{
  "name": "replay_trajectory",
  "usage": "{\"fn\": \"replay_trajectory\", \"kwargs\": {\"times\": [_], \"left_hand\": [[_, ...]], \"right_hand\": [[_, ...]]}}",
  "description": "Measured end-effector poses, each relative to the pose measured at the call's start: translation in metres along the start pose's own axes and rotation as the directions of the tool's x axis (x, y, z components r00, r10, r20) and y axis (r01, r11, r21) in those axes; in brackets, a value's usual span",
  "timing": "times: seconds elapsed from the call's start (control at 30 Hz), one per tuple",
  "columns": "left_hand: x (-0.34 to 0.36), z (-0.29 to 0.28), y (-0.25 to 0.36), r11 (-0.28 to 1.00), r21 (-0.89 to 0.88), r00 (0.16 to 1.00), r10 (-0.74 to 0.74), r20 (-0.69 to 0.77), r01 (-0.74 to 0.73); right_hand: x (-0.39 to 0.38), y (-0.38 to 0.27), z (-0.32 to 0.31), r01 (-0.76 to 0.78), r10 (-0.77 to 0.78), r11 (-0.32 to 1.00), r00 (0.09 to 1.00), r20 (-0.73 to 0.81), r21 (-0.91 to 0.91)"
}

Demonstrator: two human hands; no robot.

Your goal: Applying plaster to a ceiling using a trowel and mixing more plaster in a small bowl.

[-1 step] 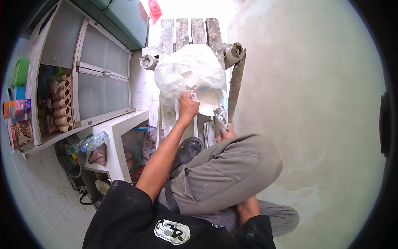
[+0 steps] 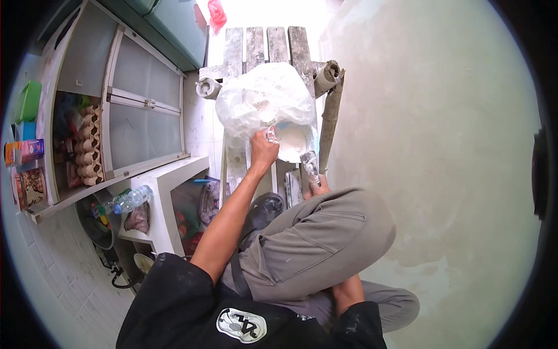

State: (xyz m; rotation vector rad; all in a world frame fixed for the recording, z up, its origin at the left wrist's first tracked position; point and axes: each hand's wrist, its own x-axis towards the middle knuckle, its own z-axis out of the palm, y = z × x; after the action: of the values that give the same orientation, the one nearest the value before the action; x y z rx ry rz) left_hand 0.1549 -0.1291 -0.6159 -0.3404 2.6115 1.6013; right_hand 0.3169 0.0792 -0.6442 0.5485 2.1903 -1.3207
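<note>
In the head view, the bare left hand [image 2: 264, 150] is at the left edge of a round, pale container of white material [image 2: 292, 152]; its fingers are curled in, though I cannot tell whether they grip the rim or plastic. A crumpled, translucent white plastic bag [image 2: 264, 96] is heaped just beyond the container, both on a weathered grey wooden slatted desk [image 2: 234, 46]. The bare right hand [image 2: 317, 187], partly hidden by the knee, has its fingers closed on the lower end of a flat, white-smeared scraper [image 2: 311, 164], whose blade is at the container's near right edge. Just left of that hand is a flat, rectangular, white-smeared object [image 2: 293, 185]. On the left stands a pale cupboard with frosted panels [image 2: 145, 136], holding brown cardboard egg trays [image 2: 89, 145]; a smooth beige wall [image 2: 442, 145] fills the right
</note>
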Motion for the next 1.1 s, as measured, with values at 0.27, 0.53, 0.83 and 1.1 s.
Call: {"fn": "replay_trajectory", "kwargs": {"times": [0.27,0.53,0.83,1.1], "left_hand": [[-0.001,-0.005,-0.001,0.999,-0.006,0.999,-0.038,-0.017,0.038],[0.000,0.001,-0.005,0.998,0.012,0.998,-0.063,-0.001,0.063],[-0.003,0.029,0.013,0.995,-0.065,0.997,-0.079,0.017,0.080],[-0.008,0.007,-0.005,0.997,-0.014,0.996,-0.081,-0.048,0.080]], "right_hand": [[-0.027,0.007,-0.026,-0.123,0.123,0.992,0.991,-0.057,0.008],[0.005,-0.054,0.005,0.293,-0.320,0.946,0.915,-0.248,-0.140],[0.006,0.039,0.002,0.173,-0.337,0.825,0.915,-0.222,-0.538],[-0.050,0.040,-0.012,-0.159,0.148,0.976,0.986,-0.082,-0.147]]}}
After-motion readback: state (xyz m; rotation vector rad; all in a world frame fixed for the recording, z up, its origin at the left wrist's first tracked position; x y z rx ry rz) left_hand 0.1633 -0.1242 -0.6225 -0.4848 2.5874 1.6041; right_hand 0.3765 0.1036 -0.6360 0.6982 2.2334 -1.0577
